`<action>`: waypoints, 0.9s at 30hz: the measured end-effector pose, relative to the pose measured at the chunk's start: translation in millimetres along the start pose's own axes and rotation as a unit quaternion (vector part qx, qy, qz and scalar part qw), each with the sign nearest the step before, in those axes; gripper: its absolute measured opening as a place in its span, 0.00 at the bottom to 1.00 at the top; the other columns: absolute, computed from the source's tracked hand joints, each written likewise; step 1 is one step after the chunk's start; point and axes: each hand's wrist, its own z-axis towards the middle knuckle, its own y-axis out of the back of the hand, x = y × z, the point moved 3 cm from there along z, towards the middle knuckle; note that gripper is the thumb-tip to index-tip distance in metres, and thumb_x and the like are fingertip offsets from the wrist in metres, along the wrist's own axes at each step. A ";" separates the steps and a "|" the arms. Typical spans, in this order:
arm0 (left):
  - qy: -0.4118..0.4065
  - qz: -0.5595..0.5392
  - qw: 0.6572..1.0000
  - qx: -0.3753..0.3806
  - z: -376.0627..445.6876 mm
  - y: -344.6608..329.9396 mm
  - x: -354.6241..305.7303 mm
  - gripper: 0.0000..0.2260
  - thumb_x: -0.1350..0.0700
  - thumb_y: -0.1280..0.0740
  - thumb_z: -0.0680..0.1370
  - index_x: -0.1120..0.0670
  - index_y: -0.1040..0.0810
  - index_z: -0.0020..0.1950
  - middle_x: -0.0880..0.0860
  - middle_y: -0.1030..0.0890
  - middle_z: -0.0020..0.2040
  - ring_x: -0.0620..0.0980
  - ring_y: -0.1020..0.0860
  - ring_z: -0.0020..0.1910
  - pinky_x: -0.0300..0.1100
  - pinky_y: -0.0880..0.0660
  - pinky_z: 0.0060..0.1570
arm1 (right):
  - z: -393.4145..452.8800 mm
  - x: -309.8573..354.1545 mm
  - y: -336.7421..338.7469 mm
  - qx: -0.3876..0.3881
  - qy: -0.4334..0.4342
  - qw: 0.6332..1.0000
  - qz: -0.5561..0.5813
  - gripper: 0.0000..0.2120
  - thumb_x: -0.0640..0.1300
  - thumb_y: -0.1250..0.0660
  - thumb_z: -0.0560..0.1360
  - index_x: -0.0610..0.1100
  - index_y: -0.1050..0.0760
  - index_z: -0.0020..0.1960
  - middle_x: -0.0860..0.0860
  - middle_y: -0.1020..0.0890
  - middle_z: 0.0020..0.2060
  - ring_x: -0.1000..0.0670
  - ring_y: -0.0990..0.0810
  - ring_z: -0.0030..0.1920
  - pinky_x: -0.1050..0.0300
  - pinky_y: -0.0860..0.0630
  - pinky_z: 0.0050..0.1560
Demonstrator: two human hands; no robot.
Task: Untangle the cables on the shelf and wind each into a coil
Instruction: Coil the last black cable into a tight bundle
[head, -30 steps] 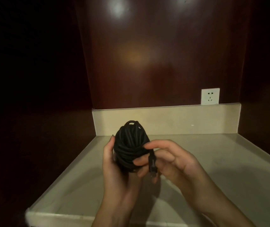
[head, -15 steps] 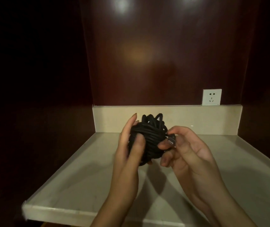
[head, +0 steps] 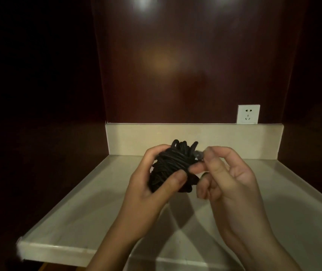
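A black cable [head: 172, 164] is wound into a thick bundle and held above the pale stone shelf [head: 89, 208]. My left hand [head: 152, 184] grips the bundle from the left, thumb across its front and fingers curled over its top. My right hand [head: 228, 178] is just right of the bundle and pinches the cable's plug end [head: 198, 155] between thumb and forefinger, close against the coil. Several loops stick up at the top of the bundle. The far side of the bundle is hidden.
The shelf sits in a dark wooden niche with a low stone upstand [head: 193, 138] along the back. A white wall socket [head: 248, 114] is above the upstand at the right. The shelf's front edge [head: 58, 251] is at lower left.
The bundle has turned in my left hand, whose fingers have curled over its top. My right hand has carried the plug end up to the coil's upper right side.
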 end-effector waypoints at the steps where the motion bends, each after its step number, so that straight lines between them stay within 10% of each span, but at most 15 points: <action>1: -0.001 0.002 1.000 0.004 -0.5 0.7 -2.1 0.19 0.48 0.30 0.72 0.51 0.26 0.61 0.43 0.18 0.48 0.38 0.20 0.40 0.30 0.25 0.37 | 1.3 0.4 0.6 -0.008 -0.007 1.000 0.014 0.18 0.51 0.29 0.63 0.42 0.25 0.47 0.47 0.18 0.31 0.54 0.27 0.23 0.64 0.31 0.26; 27: -0.064 0.206 0.976 0.034 -2.6 8.6 -23.9 0.20 0.41 0.29 0.71 0.37 0.32 0.59 0.41 0.23 0.58 0.52 0.19 0.51 0.46 0.20 0.43 | 9.3 18.5 8.9 0.087 -0.033 0.990 -0.108 0.11 0.43 0.32 0.69 0.37 0.25 0.47 0.45 0.25 0.25 0.53 0.29 0.24 0.64 0.31 0.25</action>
